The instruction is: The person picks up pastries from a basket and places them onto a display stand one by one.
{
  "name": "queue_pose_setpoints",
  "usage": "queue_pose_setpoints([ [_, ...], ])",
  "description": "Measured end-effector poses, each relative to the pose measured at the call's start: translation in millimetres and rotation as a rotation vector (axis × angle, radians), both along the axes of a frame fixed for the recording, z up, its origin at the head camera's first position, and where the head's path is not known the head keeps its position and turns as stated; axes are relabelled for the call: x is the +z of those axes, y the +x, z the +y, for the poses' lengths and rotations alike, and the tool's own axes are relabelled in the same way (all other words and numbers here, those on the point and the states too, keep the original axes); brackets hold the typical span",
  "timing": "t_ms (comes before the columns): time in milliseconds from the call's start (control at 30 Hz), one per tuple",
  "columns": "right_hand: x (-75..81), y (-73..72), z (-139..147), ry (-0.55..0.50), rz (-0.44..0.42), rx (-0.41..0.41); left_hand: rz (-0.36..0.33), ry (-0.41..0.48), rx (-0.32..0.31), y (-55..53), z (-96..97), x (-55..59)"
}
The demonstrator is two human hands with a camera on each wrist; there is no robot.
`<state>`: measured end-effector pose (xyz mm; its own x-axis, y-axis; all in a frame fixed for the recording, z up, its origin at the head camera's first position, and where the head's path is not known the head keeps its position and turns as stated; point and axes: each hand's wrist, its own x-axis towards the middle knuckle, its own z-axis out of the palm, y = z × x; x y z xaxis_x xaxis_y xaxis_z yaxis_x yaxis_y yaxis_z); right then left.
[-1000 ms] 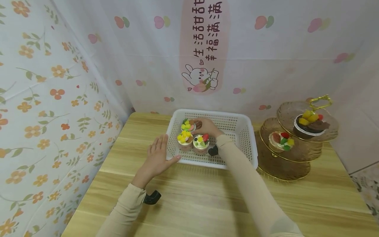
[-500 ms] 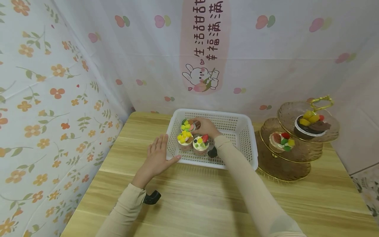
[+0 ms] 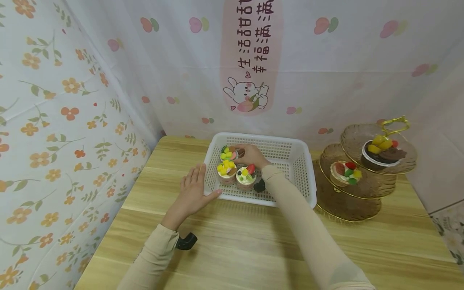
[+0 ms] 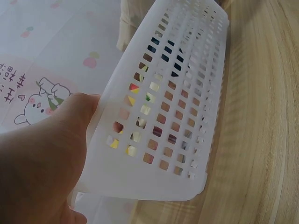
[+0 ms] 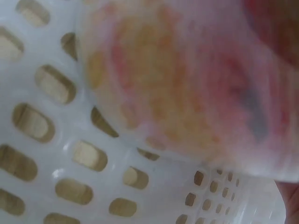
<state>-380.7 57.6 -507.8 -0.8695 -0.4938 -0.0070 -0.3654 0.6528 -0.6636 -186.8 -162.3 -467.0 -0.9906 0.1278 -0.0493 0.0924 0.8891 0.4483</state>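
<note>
- Wood-grain table point(image 3: 232, 253) from where I stand, beneath the white plastic basket point(image 3: 261, 203), whose long axis runs left to right. The basket looks light and slightly flexible; its rim is the natural handhold.
- Tiered stand point(image 3: 378, 183) at the basket's right, bearing two more treats.
- Left hand point(image 3: 191, 192), fingers straight and spread against the basket's left end, thumb touching its front rim; it steadies rather than clasps.
- Right hand point(image 3: 252, 155) inside the basket, fingers curled at the right side of the back cupcake point(image 3: 227, 154), apparently pinching it.
- That back cupcake sits in the basket's rear left corner, topping facing up. It is round, with no long horizontal axis; any slight tilt is hidden. I judge it light, its cup smooth and perhaps slippery, its decorations easily knocked; the cup's sides are safest to hold.
- Yellow-topped cupcake point(image 3: 226, 173) and strawberry-topped cupcake point(image 3: 245, 178), side by side, upright, at the basket's front left.
</note>
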Motion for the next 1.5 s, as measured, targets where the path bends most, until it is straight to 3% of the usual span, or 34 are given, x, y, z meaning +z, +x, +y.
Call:
queue_pose_setpoints([
  [300,6.1,3.1,13,-0.073,-0.072,-0.022,0.019,-0.006,-0.013,-1.4,6.6,2.5],
  [533,9.4,7.5,25,-0.112,-0.055,-0.021,0.016,-0.002,-0.02,-2.2,9.3,4.3],
  [800,18.0,13.0,43,-0.165,-0.099,-0.088,0.022,0.014,-0.022,0.2,9.5,5.6],
  [1033,38.5,20.1,52,-0.17,-0.026,-0.132,0.029,0.019,-0.014,2.9,7.1,3.7],
  [1300,82.2,47.0,65,-0.257,0.027,-0.216,0.033,0.01,-0.013,2.9,5.3,3.6],
  [1500,103.0,88.2,86,-0.246,0.051,-0.279,0.03,0.016,-0.01,2.9,4.5,2.5],
])
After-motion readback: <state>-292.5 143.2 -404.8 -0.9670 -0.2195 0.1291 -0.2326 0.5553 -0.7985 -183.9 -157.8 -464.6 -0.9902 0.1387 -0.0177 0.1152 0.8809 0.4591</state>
